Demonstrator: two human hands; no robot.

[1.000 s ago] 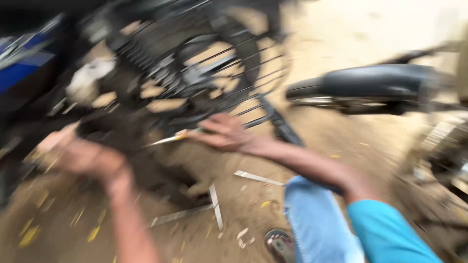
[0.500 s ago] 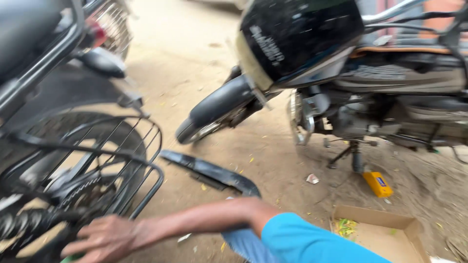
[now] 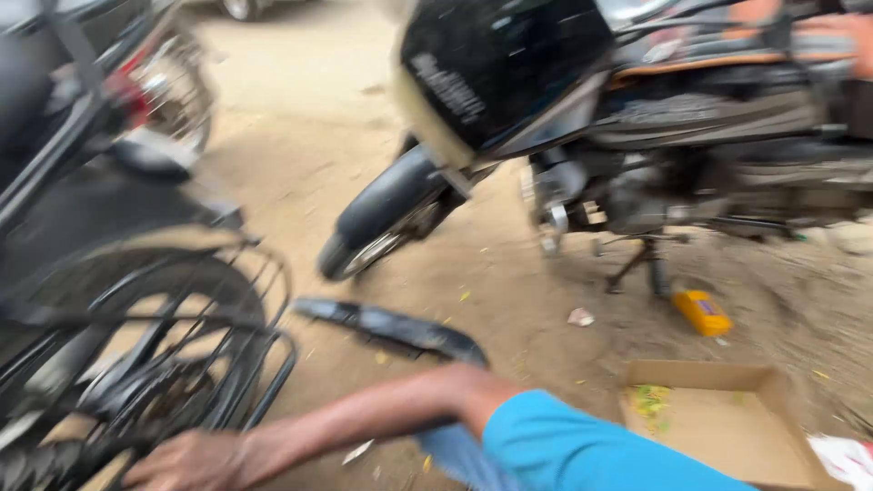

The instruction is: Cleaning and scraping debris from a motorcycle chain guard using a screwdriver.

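My right hand (image 3: 195, 459) reaches left along the bottom edge, its arm in a blue sleeve (image 3: 582, 450). It rests low beside the spoked wheel (image 3: 136, 364) of a black motorcycle on the left, close to the black tubular guard (image 3: 273, 364). The fingers look curled, but blur and the frame edge hide whether they grip anything. My left hand is out of sight. A loose black fender piece (image 3: 391, 327) lies on the dirt just beyond my forearm.
A second black motorcycle (image 3: 509, 73) stands on its stand at the upper right, its front wheel (image 3: 382, 218) pointing toward me. An open cardboard box (image 3: 709, 427) sits at lower right, with a small yellow object (image 3: 702, 312) behind it. The ground is sandy dirt.
The view has swung up and right from the wheel to the parked motorcycle and box. My left hand has left the view. My right hand stays low by the wheel.
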